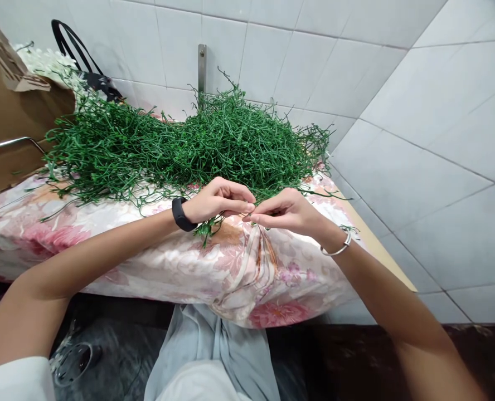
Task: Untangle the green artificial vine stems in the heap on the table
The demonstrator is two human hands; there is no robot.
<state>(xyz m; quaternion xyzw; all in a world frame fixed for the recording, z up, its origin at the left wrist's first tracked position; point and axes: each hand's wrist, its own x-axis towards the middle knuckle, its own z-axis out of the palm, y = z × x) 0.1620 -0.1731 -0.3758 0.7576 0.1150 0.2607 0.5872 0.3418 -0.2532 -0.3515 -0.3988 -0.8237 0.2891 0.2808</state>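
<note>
Left hand (221, 200) pinched narrow, thumb against fingers, its tips meeting those of right hand (289, 210), also pinched narrow; contact point too small to read, cannot tell what either grips. Green sprig (206, 229) shows just below left palm; cannot tell if held or lying on cloth. Large tangled heap of green stems (231, 139) sits directly behind both hands, spread over floral cloth (67, 231) along tiled wall (314, 61). Black wristband (183, 215) on left wrist, silvery bracelet (338, 248) on right. Cardboard box (22, 120) stands at far left, white flowers (49, 62) beside it. Metal strip (202, 69) is upright against wall, behind heap.
</note>
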